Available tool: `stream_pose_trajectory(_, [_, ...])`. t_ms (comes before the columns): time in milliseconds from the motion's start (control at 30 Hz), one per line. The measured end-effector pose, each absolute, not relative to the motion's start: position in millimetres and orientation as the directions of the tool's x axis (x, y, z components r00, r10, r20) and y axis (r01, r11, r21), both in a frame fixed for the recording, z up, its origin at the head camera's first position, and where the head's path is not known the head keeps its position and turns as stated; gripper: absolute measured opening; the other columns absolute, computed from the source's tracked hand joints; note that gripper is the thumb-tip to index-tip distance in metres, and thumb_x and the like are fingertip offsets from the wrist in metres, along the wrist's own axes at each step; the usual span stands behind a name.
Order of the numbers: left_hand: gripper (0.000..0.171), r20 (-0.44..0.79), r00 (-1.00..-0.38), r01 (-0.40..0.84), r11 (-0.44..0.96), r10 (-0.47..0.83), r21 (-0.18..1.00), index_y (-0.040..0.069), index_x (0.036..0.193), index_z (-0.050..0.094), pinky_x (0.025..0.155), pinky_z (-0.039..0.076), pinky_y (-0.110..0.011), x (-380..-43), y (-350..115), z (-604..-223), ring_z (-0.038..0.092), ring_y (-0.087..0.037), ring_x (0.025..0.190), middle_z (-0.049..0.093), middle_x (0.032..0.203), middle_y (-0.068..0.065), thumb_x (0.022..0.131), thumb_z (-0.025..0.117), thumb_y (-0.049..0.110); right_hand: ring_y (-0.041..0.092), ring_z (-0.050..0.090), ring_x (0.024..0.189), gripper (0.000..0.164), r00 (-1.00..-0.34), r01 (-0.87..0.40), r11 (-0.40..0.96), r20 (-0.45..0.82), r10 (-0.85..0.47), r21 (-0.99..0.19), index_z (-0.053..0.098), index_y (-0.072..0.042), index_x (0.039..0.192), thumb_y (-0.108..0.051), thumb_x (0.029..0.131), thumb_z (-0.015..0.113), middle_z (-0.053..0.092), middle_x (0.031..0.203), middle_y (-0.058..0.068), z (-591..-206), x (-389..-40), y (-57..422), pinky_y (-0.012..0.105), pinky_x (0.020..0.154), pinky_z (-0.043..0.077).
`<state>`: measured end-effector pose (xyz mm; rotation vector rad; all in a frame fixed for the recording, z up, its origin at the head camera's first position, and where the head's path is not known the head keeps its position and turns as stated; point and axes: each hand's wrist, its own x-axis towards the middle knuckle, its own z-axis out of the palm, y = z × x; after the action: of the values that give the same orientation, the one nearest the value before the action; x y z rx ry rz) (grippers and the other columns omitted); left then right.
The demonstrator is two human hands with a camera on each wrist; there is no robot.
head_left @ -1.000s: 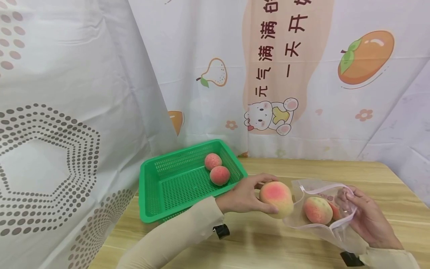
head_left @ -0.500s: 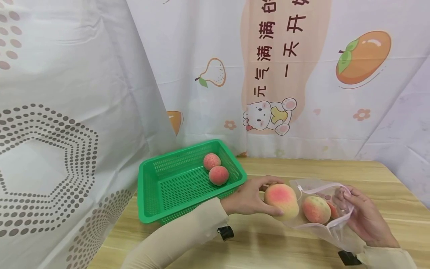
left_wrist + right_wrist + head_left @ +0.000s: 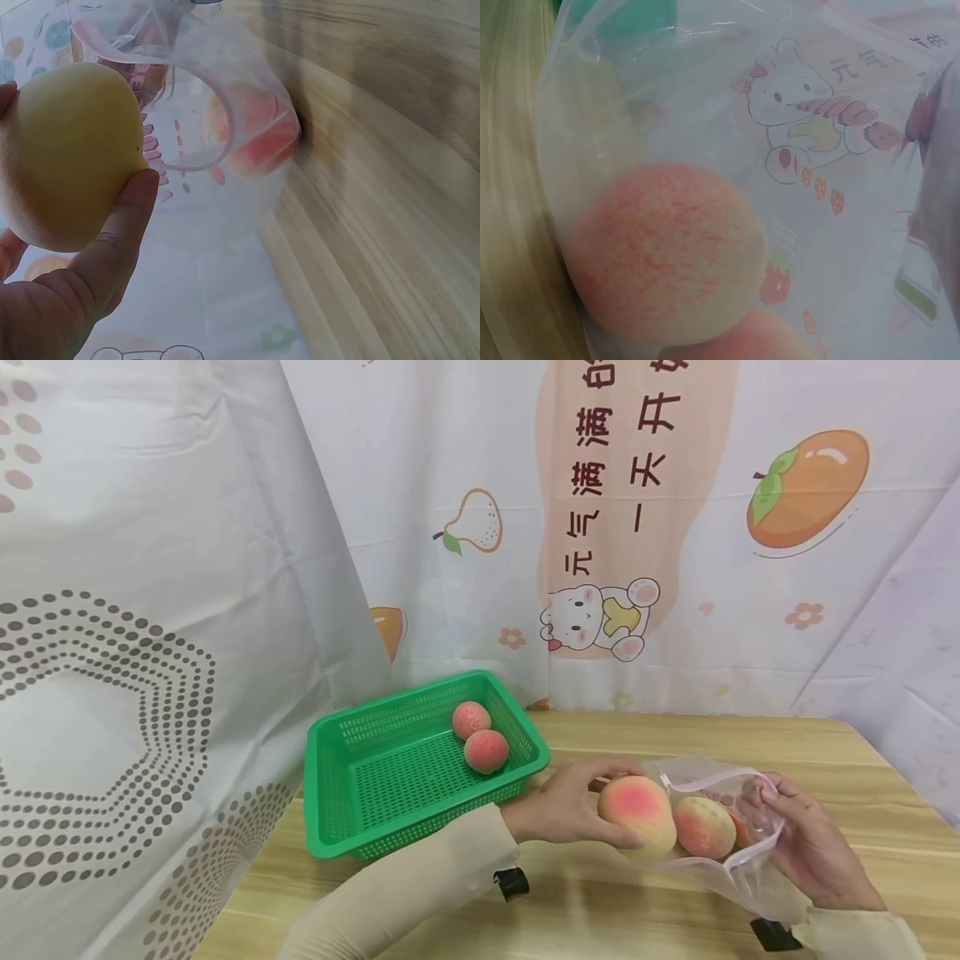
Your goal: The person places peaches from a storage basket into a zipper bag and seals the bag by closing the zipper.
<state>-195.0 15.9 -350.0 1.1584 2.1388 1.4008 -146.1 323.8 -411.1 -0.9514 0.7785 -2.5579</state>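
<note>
A pale wood-grain tabletop bears a green perforated plastic basket toward the far left — and, at right, a clear zip bag touching the wood.

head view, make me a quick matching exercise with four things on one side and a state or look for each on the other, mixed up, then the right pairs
Column 1
1. left hand
2. right hand
3. green basket
4. plastic bag

Column 2
A. perforated walls, with two reddish peaches inside
B. grips a pink-and-yellow peach
C. see-through, with a pinkish rim
D. holds the plastic bag near its mouth

Right pairs: 1-B, 2-D, 3-A, 4-C
</note>
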Motion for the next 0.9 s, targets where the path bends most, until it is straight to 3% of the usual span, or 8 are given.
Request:
stream_pose_trajectory(133, [0.061, 0.171, -0.606, 0.470, 0.176, 0.777, 0.865, 0.018, 0.134, 0.059, 0.092, 0.048, -0.023, -195, 19, -352, 0.056, -0.001, 0.107, 0.058, 0.127, 0.012, 0.078, 0.086, 0.017, 0.021, 0.053, 0.087, 0.053, -0.737, 0.099, -0.808, 0.503, -0.452, -0.581, 0.053, 0.009, 0.116, 0.000, 0.105, 0.002, 0.060, 0.107, 0.013, -411, -146, 323, 0.027, 0.079, 0.052])
stream_pose_trajectory(367, [0.061, 0.182, -0.603, 0.478, 0.170, 0.777, 0.861, 0.018, 0.133, 0.060, 0.090, 0.049, -0.022, -194, 24, -355, 0.057, 0.000, 0.105, 0.059, 0.127, 0.011, 0.078, 0.087, 0.015, 0.020, 0.043, 0.082, 0.052, -0.727, 0.041, -0.794, 0.527, -0.440, -0.606, 0.052, 0.009, 0.116, 0.001, 0.104, 0.002, 0.058, 0.106, 0.011, -411, -148, 320, 0.026, 0.067, 0.033])
stream_pose_trajectory(600, [0.066, 0.154, -0.623, 0.455, 0.194, 0.767, 0.869, 0.017, 0.136, 0.059, 0.085, 0.050, -0.019, -192, 28, -356, 0.058, -0.003, 0.106, 0.059, 0.128, 0.012, 0.077, 0.087, 0.016, 0.019, 0.054, 0.089, 0.052, -0.733, 0.073, -0.802, 0.514, -0.446, -0.592, 0.052, 0.008, 0.118, 0.001, 0.105, 0.002, 0.059, 0.107, 0.012, -412, -148, 319, 0.025, 0.078, 0.051])
stream_pose_trajectory(833, [0.068, 0.135, -0.624, 0.441, 0.205, 0.769, 0.874, 0.018, 0.138, 0.058, 0.080, 0.052, -0.018, -191, 31, -356, 0.058, -0.004, 0.107, 0.059, 0.126, 0.014, 0.077, 0.087, 0.017, 0.019, 0.049, 0.084, 0.051, -0.728, 0.047, -0.802, 0.529, -0.436, -0.596, 0.053, 0.009, 0.117, 0.001, 0.104, 0.003, 0.058, 0.106, 0.011, -412, -148, 317, 0.025, 0.068, 0.036])
stream_pose_trajectory(900, [0.069, 0.128, -0.621, 0.440, 0.208, 0.773, 0.874, 0.018, 0.139, 0.057, 0.079, 0.052, -0.018, -190, 31, -355, 0.058, -0.004, 0.107, 0.060, 0.126, 0.014, 0.077, 0.087, 0.018, 0.020, 0.047, 0.083, 0.051, -0.726, 0.049, -0.804, 0.532, -0.436, -0.592, 0.053, 0.009, 0.117, 0.001, 0.105, 0.004, 0.058, 0.106, 0.011, -412, -148, 317, 0.025, 0.069, 0.040])
